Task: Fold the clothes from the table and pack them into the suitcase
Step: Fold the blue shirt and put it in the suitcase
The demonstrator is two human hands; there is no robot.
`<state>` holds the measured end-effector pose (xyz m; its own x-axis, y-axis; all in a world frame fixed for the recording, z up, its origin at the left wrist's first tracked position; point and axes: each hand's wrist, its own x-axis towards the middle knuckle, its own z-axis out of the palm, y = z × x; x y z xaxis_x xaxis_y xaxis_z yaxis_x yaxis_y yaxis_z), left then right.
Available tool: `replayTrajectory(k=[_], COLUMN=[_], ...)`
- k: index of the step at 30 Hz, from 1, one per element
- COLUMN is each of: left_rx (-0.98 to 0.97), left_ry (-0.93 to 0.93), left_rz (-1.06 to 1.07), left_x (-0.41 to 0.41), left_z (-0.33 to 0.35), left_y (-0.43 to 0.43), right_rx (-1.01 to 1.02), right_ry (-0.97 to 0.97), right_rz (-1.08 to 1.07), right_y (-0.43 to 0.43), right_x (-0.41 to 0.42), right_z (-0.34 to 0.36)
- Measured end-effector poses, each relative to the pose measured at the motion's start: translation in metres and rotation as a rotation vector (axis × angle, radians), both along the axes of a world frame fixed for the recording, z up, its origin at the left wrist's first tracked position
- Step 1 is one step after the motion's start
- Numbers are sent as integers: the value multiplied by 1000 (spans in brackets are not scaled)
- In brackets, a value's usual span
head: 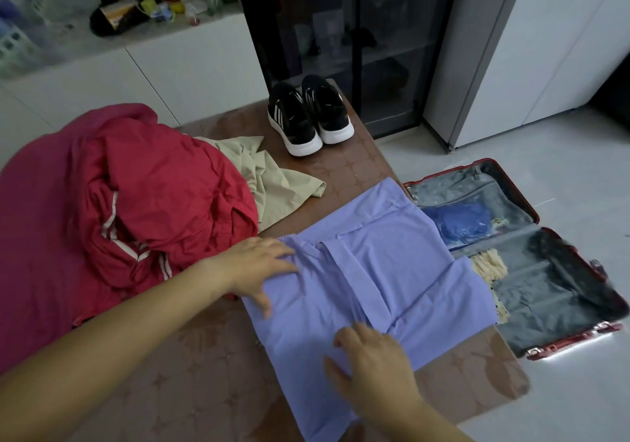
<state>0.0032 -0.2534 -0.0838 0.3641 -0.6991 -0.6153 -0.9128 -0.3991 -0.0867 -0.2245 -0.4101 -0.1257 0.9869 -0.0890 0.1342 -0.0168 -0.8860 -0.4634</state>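
The fingers [284,252] of the left hand [262,271] are spread and laid flat on the left edge of a light purple shirt [392,254], with the thumb stretched toward the near side. The fingers [342,337] of the right hand [371,363] are placed on the near part of the same shirt and are slightly bent. Whether cloth is pinched under them cannot be told.

The shirt is spread on the right part of the brown tabletop [204,373], partly folded, with a long fold running through its middle. Its right edge reaches over the edge of the tabletop, above the suitcase.

Just beside the left hand, a crumpled red jacket [163,196] with white stripes is heaped on the left of the tabletop. A beige shirt [276,185] is partly covered by it on the far side. A pair of black shoes [308,114] with white soles is set at the far end of the tabletop.

The suitcase [552,305], red-framed with grey lining, is laid open on the floor [562,155] at the right of the tabletop. A blue bundle [460,221] is seen in its far half, and a cream cloth [487,264] lies near its middle.
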Motion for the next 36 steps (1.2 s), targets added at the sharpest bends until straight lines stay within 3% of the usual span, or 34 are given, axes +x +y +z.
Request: replayTrajectory(k=[5,10,14,17,22,25,28,30,36], left_rx=[166,-77,-93,-45,226,278,234,156,-132], left_ry=[-33,-130,-149,-54,333,506,580,559,483], left_rz=[-162,-324,-327,-173,148,187,242,302,391], left_x=[-7,-3,-7,-22,-63,-69,-57,-40,19], left_z=[-8,-14,-10,-6,18,27,38,45,39], left_y=[32,45,47,53,39,25,-1,-21,-67], right_rx=[-190,-308,-185,-148,277,415,469,505,655], right_ry=[132,148,270,476,524,629,800,841,715], right_rz=[122,133,208,308,410,297,387,280,-157], right_y=[44,63,44,9,-40,-59,-82,-99,-142], right_x=[-16,-24,-10,-12,-35,-53,-44,-34,-4], right_z=[-10,-26,-14,18,63,83,86,77,37])
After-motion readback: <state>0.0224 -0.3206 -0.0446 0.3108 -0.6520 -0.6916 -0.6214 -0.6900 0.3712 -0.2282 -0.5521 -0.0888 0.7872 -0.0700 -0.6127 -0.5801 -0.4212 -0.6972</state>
